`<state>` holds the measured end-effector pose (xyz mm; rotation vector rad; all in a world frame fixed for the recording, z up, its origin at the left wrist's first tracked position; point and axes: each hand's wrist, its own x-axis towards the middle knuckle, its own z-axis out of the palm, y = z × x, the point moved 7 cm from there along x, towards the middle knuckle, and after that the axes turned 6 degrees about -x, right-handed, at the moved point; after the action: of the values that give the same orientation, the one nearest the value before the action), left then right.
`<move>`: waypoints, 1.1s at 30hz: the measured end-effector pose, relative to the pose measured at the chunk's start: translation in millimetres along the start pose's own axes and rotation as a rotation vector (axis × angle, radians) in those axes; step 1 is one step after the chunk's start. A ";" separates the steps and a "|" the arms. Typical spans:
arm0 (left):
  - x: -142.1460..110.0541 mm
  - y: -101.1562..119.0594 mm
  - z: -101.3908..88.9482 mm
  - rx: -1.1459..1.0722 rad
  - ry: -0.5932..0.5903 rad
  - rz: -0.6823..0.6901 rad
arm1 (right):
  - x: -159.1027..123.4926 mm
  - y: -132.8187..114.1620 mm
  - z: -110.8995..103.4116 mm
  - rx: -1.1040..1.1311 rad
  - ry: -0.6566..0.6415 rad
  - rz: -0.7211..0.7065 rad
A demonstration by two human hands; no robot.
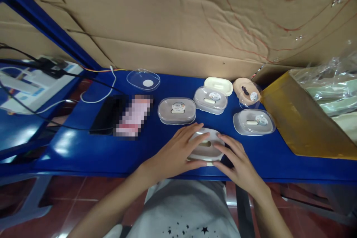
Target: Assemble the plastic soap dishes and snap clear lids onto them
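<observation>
Close to the table's front edge, a small white oval plastic box with a slot in its top sits between my hands. My left hand curves round its left side, with fingers over the top and the thumb at the near edge. On the other side my right hand holds the right edge, thumb in front and fingertips on top. Parts of the box are hidden under the fingers. Just beyond stand similar boxes with clear lids and round stickers: one at the left, one behind and one at the right.
A cream box and a beige box stand at the back. A loose clear lid lies back left, near a phone. Cables and a power strip are far left. A carton with plastic-wrapped pieces stands right.
</observation>
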<state>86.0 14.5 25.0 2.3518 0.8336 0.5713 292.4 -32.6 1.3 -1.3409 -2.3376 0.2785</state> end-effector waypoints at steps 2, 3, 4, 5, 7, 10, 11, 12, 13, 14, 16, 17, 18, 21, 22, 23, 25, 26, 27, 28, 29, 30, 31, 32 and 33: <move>-8.0 0.1 2.9 0.029 -0.008 -0.005 | -1.2 -0.9 -0.1 -0.010 0.005 -0.008; -12.7 -0.2 4.4 0.046 -0.006 -0.006 | -1.6 -1.8 -0.5 -0.019 0.007 -0.017; -17.7 -0.9 5.9 0.065 0.000 -0.009 | -1.9 -3.1 -0.8 -0.028 0.008 -0.030; -22.5 -1.4 7.1 0.085 0.012 -0.008 | -2.2 -4.6 -0.9 -0.038 0.005 -0.044; -31.2 -2.2 8.8 0.126 0.046 0.001 | -2.4 -8.1 -1.1 -0.061 -0.003 -0.077; -39.3 -1.3 10.5 0.188 0.079 0.035 | -1.9 -14.4 -2.4 -0.123 0.014 -0.127; -40.6 -0.6 10.9 0.217 0.084 0.049 | -1.6 -16.7 -3.5 -0.150 0.031 -0.143; -41.2 0.0 11.2 0.247 0.083 0.062 | -1.3 -18.9 -4.5 -0.176 0.047 -0.158; -41.3 0.5 11.7 0.276 0.080 0.073 | -1.2 -20.8 -5.3 -0.198 0.062 -0.169; -41.2 1.0 12.4 0.303 0.075 0.082 | -1.2 -22.4 -6.0 -0.215 0.073 -0.178; -40.6 1.8 15.0 0.341 0.063 0.091 | -2.0 -24.4 -6.5 -0.229 0.081 -0.189; -40.5 2.4 16.6 0.355 0.061 0.091 | -2.7 -24.9 -6.4 -0.231 0.080 -0.192; -40.7 3.0 18.2 0.368 0.060 0.089 | -3.5 -25.0 -5.9 -0.232 0.076 -0.194; -42.1 4.3 18.4 0.386 0.050 0.082 | -5.9 -23.8 -2.5 -0.237 0.048 -0.192; -42.4 4.7 14.9 0.374 0.042 0.094 | -6.4 -22.9 -1.3 -0.241 0.044 -0.188; -42.0 4.5 8.2 0.350 0.041 0.107 | -6.7 -22.0 -0.3 -0.246 0.042 -0.184; -37.7 0.9 -17.2 0.275 0.082 0.134 | -6.1 -19.8 1.2 -0.253 0.048 -0.168; -33.0 -5.8 -36.7 0.240 0.146 0.104 | -5.3 -18.6 1.7 -0.256 0.054 -0.157; -26.8 -14.2 -59.0 0.224 0.236 0.067 | -4.1 -17.7 2.3 -0.256 0.059 -0.146; -19.3 -24.6 -81.8 0.230 0.333 0.020 | -2.7 -17.1 2.9 -0.256 0.065 -0.137; -10.8 -37.3 -103.5 0.258 0.429 -0.053 | -1.1 -16.8 3.7 -0.256 0.069 -0.128; -0.3 -51.7 -120.4 0.308 0.475 -0.142 | 0.7 -17.0 4.6 -0.255 0.074 -0.121; 10.6 -68.4 -133.8 0.378 0.492 -0.269 | 2.6 -17.6 5.8 -0.253 0.079 -0.117; 20.4 -85.9 -144.4 0.462 0.492 -0.418 | 4.5 -18.6 6.9 -0.247 0.085 -0.113; 29.9 -102.8 -150.2 0.537 0.448 -0.556 | 6.1 -19.4 7.9 -0.240 0.092 -0.106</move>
<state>-19.9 156.2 77.1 2.2895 1.9717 0.6986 271.1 -37.0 3.2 -1.2994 -2.4125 -0.0975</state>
